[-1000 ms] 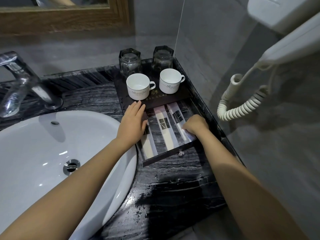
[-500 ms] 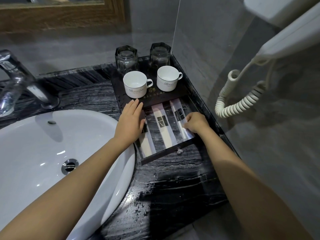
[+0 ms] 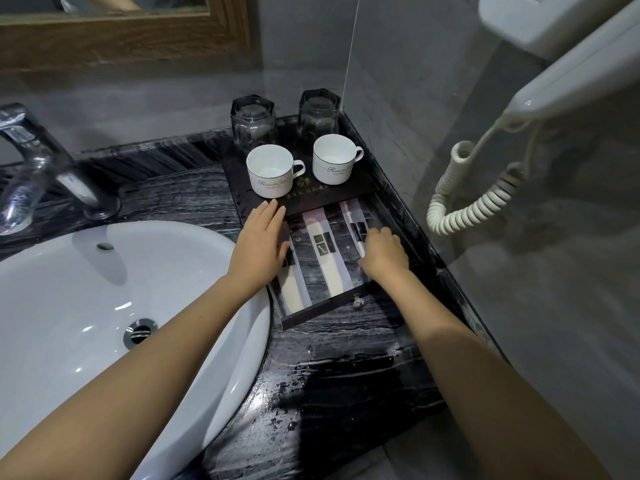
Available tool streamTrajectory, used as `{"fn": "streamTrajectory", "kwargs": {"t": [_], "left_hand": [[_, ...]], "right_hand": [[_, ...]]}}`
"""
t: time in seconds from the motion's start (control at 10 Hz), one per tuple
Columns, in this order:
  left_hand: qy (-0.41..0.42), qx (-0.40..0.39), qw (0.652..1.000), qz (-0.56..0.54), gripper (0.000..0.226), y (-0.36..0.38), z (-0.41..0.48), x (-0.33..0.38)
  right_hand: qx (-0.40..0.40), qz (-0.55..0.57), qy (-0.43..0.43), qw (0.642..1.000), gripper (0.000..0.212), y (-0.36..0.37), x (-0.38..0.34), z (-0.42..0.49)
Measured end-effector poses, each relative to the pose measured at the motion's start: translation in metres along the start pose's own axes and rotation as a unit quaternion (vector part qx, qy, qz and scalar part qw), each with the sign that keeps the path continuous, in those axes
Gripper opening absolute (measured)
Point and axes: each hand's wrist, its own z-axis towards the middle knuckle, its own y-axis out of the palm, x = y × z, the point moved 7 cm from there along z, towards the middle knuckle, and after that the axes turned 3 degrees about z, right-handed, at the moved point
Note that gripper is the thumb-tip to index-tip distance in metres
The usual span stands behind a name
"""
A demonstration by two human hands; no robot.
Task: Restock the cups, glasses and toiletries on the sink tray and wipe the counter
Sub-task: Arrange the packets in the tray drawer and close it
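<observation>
The tray (image 3: 360, 188) sits in the rear right corner of the tabletop (image 3: 329, 358), just beside the basin (image 3: 104, 289). Its drawer (image 3: 325, 308) is pulled out toward the front edge. On the tray's top, the left glass (image 3: 254, 117) and the right glass (image 3: 318, 110) stand at the rear. The left cup (image 3: 272, 171) and the right cup (image 3: 334, 159) stand upright just in front of them. Three toiletry packets lie lengthwise in the drawer: the left packet (image 3: 292, 292), the middle packet (image 3: 323, 249) and the right packet (image 3: 353, 216). The left hand (image 3: 261, 244) is flat with straight fingers. Its palm covers the upper part of the left packet and its fingertips reach the tray's front lip. The right hand (image 3: 384, 252) has its fingers curled down onto the right packet and appears to pinch it. The step in hand is judged to be squaring the packets in the drawer. To do it well, keep the left hand flat as a stop so the left packet does not slide. With the right hand, align the right packet parallel to the middle packet, leaving the gaps even and the printed faces up. Keep every packet flat and clear of the drawer walls so that nothing catches. Close the drawer by its knob (image 3: 357, 301) with a slow, straight push, since a jolt could shift the cups. The tabletop toward the front edge shows wet streaks, so wiping is judged to be outstanding.
</observation>
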Motion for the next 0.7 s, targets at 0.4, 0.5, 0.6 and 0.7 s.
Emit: {"fn": "streamTrajectory", "kwargs": {"t": [0.4, 0.5, 0.6, 0.7], "left_hand": [[0.004, 0.004, 1.000, 0.002, 0.061, 0.000, 0.001, 0.000], [0.005, 0.002, 1.000, 0.004, 0.061, 0.000, 0.000, 0.000], [0.007, -0.001, 1.000, 0.004, 0.060, 0.000, 0.000, -0.001], [0.008, -0.011, 1.000, 0.003, 0.060, -0.001, 0.002, -0.002]], "right_hand": [[-0.017, -0.001, -0.027, 0.999, 0.046, 0.001, -0.002, -0.003], [-0.020, -0.004, -0.035, 0.999, 0.043, 0.000, -0.002, -0.004], [-0.008, 0.015, -0.037, 0.999, 0.042, -0.007, -0.003, -0.012], [0.094, 0.075, -0.081, 0.990, 0.032, -0.027, -0.004, -0.036]]}}
